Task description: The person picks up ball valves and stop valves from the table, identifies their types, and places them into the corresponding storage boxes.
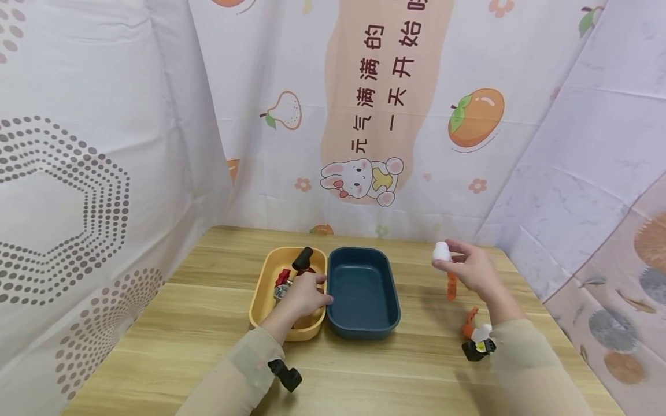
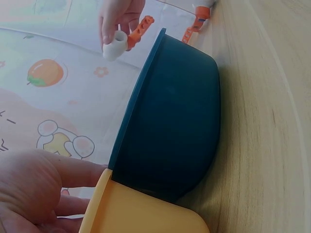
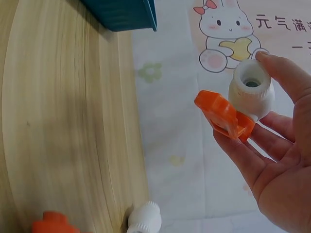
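Above the worktop [image 1: 416,364], my right hand [image 1: 476,270] pinched an orange-handled white valve [image 3: 250,101], probably best kept steady; my left hand [image 1: 303,293] had an unclear hold.

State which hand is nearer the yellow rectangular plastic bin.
Left. The left hand is over the yellow rectangular plastic bin; the right hand is raised well to the bin's right.

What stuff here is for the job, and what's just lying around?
Probably for the job:
white-and-orange piece in the right hand
white and orange bits on the table
yellow tray by the left hand, parts inside
blue tray

Probably just there:
black gadget on the left sleeve
printed curtain
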The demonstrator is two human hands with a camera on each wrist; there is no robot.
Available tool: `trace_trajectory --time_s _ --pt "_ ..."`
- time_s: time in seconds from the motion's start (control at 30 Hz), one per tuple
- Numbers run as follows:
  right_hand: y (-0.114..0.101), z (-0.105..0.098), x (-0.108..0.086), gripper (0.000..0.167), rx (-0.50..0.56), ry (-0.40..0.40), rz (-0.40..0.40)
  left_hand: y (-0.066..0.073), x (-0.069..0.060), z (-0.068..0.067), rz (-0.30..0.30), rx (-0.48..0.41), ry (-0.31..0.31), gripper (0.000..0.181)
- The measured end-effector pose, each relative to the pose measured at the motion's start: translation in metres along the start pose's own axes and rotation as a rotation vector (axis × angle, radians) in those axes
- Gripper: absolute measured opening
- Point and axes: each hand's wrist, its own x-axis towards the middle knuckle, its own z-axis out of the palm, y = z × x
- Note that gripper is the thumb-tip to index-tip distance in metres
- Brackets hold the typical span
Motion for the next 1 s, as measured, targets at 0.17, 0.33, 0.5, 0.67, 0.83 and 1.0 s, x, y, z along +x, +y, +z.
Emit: trace_trajectory --time_s 0.17,0.33,0.5,0.67,0.83,1.0 --pt "-0.005 0.008 0.004 0.085 0.016 -0.013 -0.008 0.0 0.0 0.0 0.003 0.006 0.0 0.059" --pt "-0.011 0.016 0.007 0.084 0.019 -0.029 -0.005 0.0 -0.001 0.0 0.001 0.006 -0.001 0.06" --pt "-0.016 0.023 0.012 0.085 0.02 -0.033 -0.017 -0.001 -0.002 0.0 0.026 0.012 0.003 0.058" --pt "-0.021 0.03 0.016 0.082 0.01 -0.039 -0.042 -0.001 -0.002 -0.001 0.05 0.014 -0.007 0.052" --pt "-0.028 0.038 0.02 0.078 0.009 -0.036 -0.069 -0.001 -0.001 -0.001 0.029 0.005 -0.019 0.048" --pt "-0.034 0.048 0.023 0.076 0.028 -0.048 -0.082 0.0 -0.001 -0.002 0.032 0.001 -0.02 0.046"
